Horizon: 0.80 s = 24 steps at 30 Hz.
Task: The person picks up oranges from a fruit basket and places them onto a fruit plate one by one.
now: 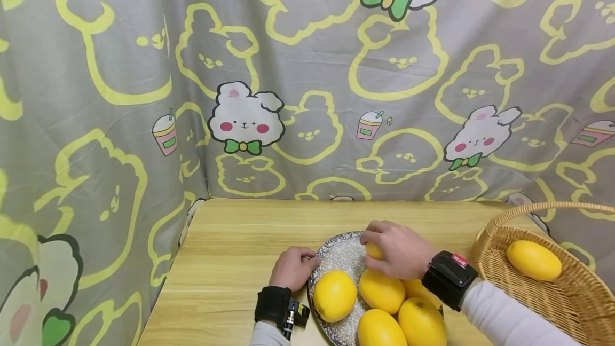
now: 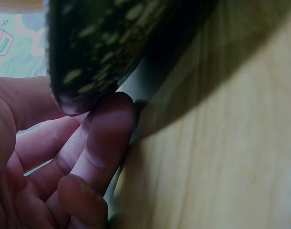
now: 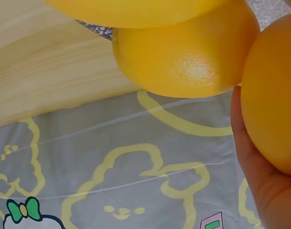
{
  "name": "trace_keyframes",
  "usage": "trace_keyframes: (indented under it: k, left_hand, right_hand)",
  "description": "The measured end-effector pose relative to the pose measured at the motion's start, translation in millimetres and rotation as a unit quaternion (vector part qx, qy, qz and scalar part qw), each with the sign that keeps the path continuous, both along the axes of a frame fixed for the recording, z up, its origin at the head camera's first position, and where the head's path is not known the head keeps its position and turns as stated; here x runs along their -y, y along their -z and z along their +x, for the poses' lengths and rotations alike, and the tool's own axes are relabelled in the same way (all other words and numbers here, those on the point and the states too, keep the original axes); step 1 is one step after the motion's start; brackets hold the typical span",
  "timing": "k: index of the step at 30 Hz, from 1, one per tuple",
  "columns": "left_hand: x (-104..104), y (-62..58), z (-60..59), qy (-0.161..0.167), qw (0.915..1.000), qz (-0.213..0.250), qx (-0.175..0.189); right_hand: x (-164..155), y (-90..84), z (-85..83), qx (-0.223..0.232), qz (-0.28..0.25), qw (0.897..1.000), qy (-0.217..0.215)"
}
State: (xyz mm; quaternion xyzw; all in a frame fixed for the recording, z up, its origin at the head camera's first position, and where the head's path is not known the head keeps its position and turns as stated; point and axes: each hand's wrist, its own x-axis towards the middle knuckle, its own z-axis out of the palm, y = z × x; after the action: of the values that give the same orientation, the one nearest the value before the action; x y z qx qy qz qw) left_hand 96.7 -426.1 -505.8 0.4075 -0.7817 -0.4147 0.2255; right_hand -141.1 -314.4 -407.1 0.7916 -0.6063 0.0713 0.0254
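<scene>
A dark-rimmed speckled plate (image 1: 343, 258) lies on the table with several yellow mangoes on it, among them one mango (image 1: 334, 296) at its left. My left hand (image 1: 294, 268) pinches the plate's left rim; the left wrist view shows the thumb on one side of the plate edge (image 2: 98, 57) and fingers beneath. Over the far part of the plate, my right hand (image 1: 401, 250) grips a mango (image 3: 274, 95), mostly covered by the fingers in the head view. Next to it in the right wrist view sits another mango (image 3: 193, 62).
To the right stands a wicker basket (image 1: 523, 303) with a tall arched handle and one mango (image 1: 534, 260) inside. The wooden table (image 1: 230, 260) meets a patterned grey curtain (image 1: 312, 68) at the back and left.
</scene>
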Motion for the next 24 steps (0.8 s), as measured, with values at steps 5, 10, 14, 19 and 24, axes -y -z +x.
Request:
trace_keyframes:
  k: [5,10,14,19,24]
  left_hand:
    - [0.2,0.9,0.0,-0.002,1.0000,0.002,0.000]
    - [-0.1,0.8,0.2,-0.001,1.0000,0.004,-0.001]
    - [-0.4,0.6,0.1,-0.001,1.0000,0.007,-0.002]
    - [-0.8,0.2,-0.8,-0.002,1.0000,0.004,-0.003]
    - [-0.2,-0.2,-0.7,-0.003,1.0000,0.004,-0.001]
  right_hand:
    - [4.8,1.4,3.4,0.001,-0.004,1.000,0.000]
    - [9.6,3.2,6.6,-0.001,-0.002,1.000,0.002]
    - [13.0,5.3,7.5,0.000,-0.001,1.000,0.005]
    - [15.2,8.4,5.3,0.008,0.004,1.000,0.011]
    - [16.3,10.3,3.9,0.014,0.006,1.000,0.016]
